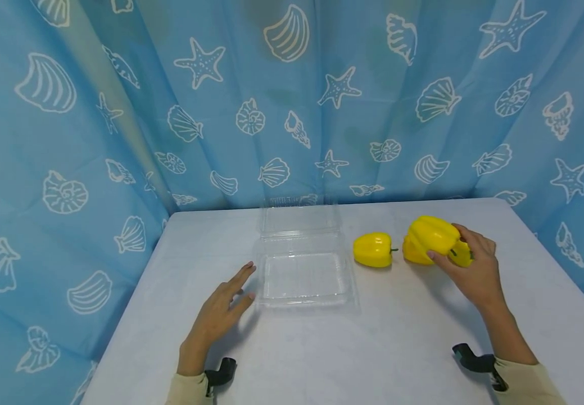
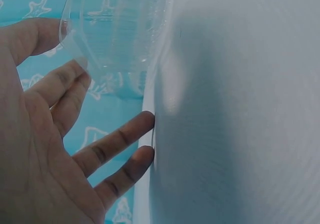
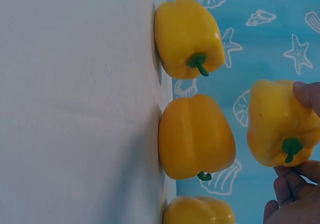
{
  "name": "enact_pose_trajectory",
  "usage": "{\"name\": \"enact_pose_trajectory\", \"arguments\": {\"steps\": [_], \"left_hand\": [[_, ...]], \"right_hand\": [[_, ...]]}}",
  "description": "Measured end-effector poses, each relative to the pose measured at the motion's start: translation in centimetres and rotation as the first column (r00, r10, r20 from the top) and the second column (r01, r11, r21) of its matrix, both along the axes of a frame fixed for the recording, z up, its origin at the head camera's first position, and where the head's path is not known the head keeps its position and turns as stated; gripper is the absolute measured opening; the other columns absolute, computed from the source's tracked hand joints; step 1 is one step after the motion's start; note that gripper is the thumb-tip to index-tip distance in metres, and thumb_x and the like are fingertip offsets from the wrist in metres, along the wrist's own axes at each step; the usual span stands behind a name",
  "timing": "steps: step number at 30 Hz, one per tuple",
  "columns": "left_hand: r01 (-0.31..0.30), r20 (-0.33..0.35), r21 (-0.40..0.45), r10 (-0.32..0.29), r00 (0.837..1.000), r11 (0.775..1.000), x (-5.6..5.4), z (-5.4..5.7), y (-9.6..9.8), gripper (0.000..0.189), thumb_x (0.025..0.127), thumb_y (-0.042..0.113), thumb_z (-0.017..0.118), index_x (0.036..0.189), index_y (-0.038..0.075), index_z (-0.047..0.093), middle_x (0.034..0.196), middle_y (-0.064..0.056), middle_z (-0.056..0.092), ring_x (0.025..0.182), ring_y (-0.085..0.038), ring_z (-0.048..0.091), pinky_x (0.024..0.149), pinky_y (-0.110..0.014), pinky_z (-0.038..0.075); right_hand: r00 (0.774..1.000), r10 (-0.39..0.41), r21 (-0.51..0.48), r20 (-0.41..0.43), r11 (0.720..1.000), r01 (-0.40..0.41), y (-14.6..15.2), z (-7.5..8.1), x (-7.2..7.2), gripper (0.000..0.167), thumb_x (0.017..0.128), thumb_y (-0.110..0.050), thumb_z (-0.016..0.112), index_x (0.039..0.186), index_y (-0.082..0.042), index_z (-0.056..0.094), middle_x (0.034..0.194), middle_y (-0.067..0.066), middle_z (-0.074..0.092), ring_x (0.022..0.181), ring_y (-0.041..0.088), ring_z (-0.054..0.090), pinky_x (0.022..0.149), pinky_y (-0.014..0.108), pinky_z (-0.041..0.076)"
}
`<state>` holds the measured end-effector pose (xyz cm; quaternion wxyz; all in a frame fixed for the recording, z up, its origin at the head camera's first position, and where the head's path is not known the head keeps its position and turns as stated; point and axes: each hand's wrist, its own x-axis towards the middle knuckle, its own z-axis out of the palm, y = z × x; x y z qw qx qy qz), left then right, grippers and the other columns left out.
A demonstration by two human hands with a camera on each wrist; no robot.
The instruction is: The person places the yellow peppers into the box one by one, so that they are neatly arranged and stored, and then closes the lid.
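Observation:
My right hand (image 1: 476,270) grips a yellow bell pepper (image 1: 432,233) between thumb and fingers, raised off the table. In the right wrist view the held pepper (image 3: 277,119) shows its green stem, apart from the others. A second yellow pepper (image 1: 372,250) lies on its side right of a clear plastic clamshell container (image 1: 304,275). Two more lie behind or beside the held one, partly hidden: a pepper (image 1: 413,253) and another pepper (image 1: 462,256). My left hand (image 1: 218,312) is at the container's left edge, fingers extended; in the left wrist view, the fingertips reach its clear rim (image 2: 62,34).
The container's lid (image 1: 299,220) is folded back toward the rear of the white table (image 1: 398,343). A blue curtain (image 1: 292,101) with white shells and starfish hangs behind and at the sides. Black wrist mounts (image 1: 474,360) sit on both forearms.

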<state>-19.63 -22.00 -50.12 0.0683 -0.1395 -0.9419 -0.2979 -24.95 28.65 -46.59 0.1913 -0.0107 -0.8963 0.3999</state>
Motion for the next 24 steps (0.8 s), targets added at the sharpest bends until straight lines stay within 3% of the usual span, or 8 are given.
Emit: {"name": "enact_pose_trajectory", "arguments": {"steps": [11, 24], "left_hand": [[0.025, -0.046, 0.008, -0.024, 0.999, 1.0, 0.0, -0.1, 0.0, 0.058, 0.102, 0.035, 0.058, 0.156, 0.028, 0.038, 0.16, 0.011, 0.033, 0.104, -0.023, 0.06, 0.085, -0.047, 0.048], [0.017, -0.026, 0.007, -0.017, 1.0, 1.0, -0.2, -0.2, 0.0, 0.058, 0.101, 0.034, 0.058, 0.156, 0.025, 0.039, 0.16, 0.01, 0.033, 0.104, -0.023, 0.059, 0.088, -0.049, 0.047]], "right_hand": [[1.0, 0.022, 0.013, 0.02, 1.0, -0.022, -1.3, 0.4, -0.3, 0.085, 0.087, -0.042, 0.078, 0.155, -0.01, 0.036, 0.15, 0.024, 0.039, 0.136, 0.044, 0.024, 0.106, 0.07, 0.022], [0.998, 0.012, 0.031, 0.059, 0.999, -0.014, -3.4, 1.0, -0.1, 0.086, 0.086, -0.047, 0.077, 0.155, -0.016, 0.038, 0.144, 0.023, 0.045, 0.121, 0.042, 0.032, 0.087, 0.06, 0.036]]}}
